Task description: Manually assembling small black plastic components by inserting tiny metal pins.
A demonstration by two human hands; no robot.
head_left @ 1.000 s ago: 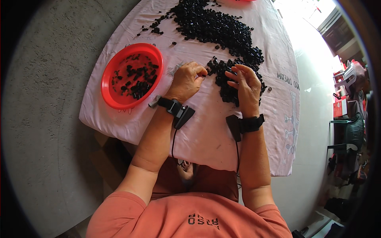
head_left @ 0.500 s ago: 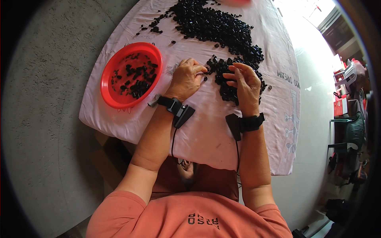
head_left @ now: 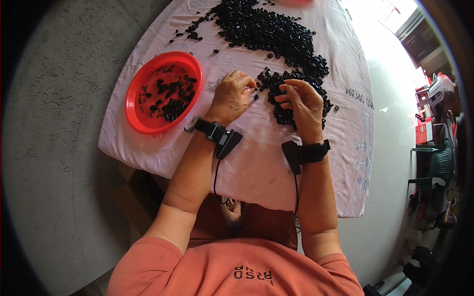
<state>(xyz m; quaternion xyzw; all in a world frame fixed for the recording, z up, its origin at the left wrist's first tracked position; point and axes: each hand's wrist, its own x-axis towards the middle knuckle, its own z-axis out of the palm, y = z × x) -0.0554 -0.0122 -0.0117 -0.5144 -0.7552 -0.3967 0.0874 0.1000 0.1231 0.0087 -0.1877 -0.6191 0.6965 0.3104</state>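
My left hand (head_left: 233, 96) is held in a pinch at the left edge of a near heap of small black pieces (head_left: 284, 116). Whatever sits between its fingertips is too small to make out. One loose black piece (head_left: 256, 97) lies on the cloth just by those fingertips. Over the heap, my right hand (head_left: 307, 108) has its thumb and forefinger drawn together, the other fingers curled below; a dark bit shows at the tips but cannot be told from the pieces behind. To the left, a red plastic basin (head_left: 129, 106) holds scattered black pieces (head_left: 174, 109).
A larger spread of black pieces (head_left: 266, 29) covers the far part of the table, joining the near heap. Pale pink cloth (head_left: 247, 163) covers the table. Both wrists wear black straps with boxes and hanging cables. Chairs (head_left: 441, 160) stand off to the right.
My right thumb and forefinger have come closer together, and the hand has shifted very slightly. My left hand stays nearly in place. The basin and heaps look the same.
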